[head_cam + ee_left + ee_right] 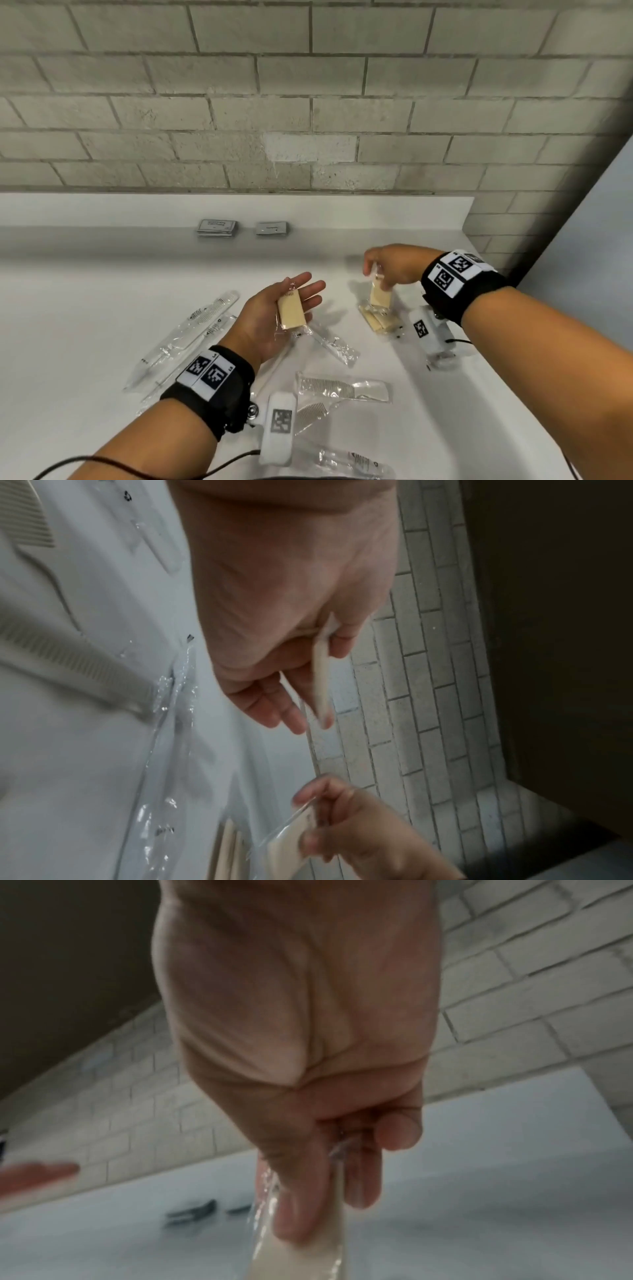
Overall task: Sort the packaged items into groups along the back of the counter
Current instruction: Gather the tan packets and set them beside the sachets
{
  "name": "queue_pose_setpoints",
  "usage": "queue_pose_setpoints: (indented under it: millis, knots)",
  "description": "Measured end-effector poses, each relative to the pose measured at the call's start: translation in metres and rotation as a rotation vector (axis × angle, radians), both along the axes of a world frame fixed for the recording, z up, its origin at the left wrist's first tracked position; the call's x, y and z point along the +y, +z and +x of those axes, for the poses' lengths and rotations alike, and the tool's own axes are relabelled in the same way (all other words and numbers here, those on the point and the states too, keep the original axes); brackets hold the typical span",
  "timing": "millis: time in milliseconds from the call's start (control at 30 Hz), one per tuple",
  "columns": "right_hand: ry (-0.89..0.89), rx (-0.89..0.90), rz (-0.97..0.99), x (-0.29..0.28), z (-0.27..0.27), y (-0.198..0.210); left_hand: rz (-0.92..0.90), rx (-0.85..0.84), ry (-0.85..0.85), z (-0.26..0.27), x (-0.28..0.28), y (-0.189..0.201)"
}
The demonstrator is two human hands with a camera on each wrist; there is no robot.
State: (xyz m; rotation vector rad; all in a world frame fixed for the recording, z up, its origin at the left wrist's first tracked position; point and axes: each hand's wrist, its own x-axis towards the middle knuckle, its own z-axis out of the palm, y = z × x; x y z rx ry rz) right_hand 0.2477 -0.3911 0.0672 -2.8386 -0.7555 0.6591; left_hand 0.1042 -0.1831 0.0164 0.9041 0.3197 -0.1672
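My left hand [303,291] is palm up over the white counter [102,274], fingers straight. A beige packet in clear wrap [291,310] lies on the palm with the thumb on its upper corner; the left wrist view shows it edge-on [322,680]. My right hand [385,274] pinches a second beige packet [380,295] by the top of its wrapper, and it hangs just above a small pile of like packets [376,321]. The right wrist view shows finger and thumb closed on that packet [308,1259]. Two low stacks of flat grey packets [217,226] [272,228] sit at the back.
Wrapped combs [205,315] [342,387] and other long clear-wrapped items [329,342] lie scattered on the near half of the counter. A brick wall rises behind the raised back ledge. The counter's right edge [513,377] runs diagonally beside my right forearm.
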Motion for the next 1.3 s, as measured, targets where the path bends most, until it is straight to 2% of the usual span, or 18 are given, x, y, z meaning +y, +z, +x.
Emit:
queue_pose_setpoints:
  millis: [100, 233, 300, 333, 400, 467, 533, 633, 767, 867, 933, 1000, 1067, 1167, 1200, 1300]
  knots:
    - [0.032, 0.000, -0.131, 0.000, 0.004, -0.027, 0.023, -0.078, -0.021, 0.001, 0.001, 0.002]
    - [0.076, -0.244, -0.124, -0.003, 0.000, -0.052, 0.122, -0.153, -0.043, 0.001, 0.003, 0.005]
    - [-0.034, -0.222, 0.159, 0.004, -0.008, -0.041, 0.151, -0.180, -0.035, 0.003, 0.002, 0.007]
    - [-0.124, -0.125, 0.394, 0.010, -0.018, -0.032, 0.159, -0.192, -0.022, 0.005, 0.001, 0.007]
    - [-0.205, 0.184, 0.795, 0.026, -0.045, -0.011, 0.171, -0.218, 0.002, 0.009, -0.004, 0.009]
    - [-0.198, 0.370, 0.954, 0.039, -0.067, -0.002, 0.137, -0.244, 0.009, 0.014, -0.012, 0.013]
    - [-0.224, 0.394, 1.044, 0.049, -0.082, 0.000, 0.104, -0.258, 0.021, 0.015, -0.020, 0.020]
    - [-0.320, 0.330, 1.094, 0.051, -0.084, 0.003, 0.108, -0.269, 0.064, 0.015, -0.018, 0.024]
    - [-0.308, 0.367, 1.145, 0.042, -0.084, 0.013, 0.116, -0.265, 0.096, 0.011, -0.011, 0.020]
    - [-0.308, 0.314, 1.013, 0.050, -0.087, 0.002, 0.157, -0.178, 0.182, 0.009, -0.015, 0.010]
    - [-0.377, 0.211, 0.834, 0.053, -0.086, -0.018, 0.288, -0.090, 0.239, 0.009, -0.015, 0.002]
    - [-0.425, 0.142, 0.664, 0.044, -0.086, -0.038, 0.541, -0.019, 0.185, 0.005, -0.005, -0.009]
    - [-0.363, 0.166, 0.536, 0.031, -0.088, -0.049, 0.812, -0.003, -0.013, -0.001, 0.006, -0.015]
    - [-0.239, 0.185, 0.426, 0.022, -0.094, -0.052, 1.388, 0.008, -0.465, -0.011, 0.010, -0.021]
    - [-0.225, 0.169, 0.416, 0.023, -0.096, -0.051, 1.538, 0.016, -0.561, -0.013, 0.006, -0.025]
    - [-0.197, 0.156, 0.376, 0.031, -0.100, -0.050, 1.782, -0.013, -0.636, -0.015, -0.015, -0.033]
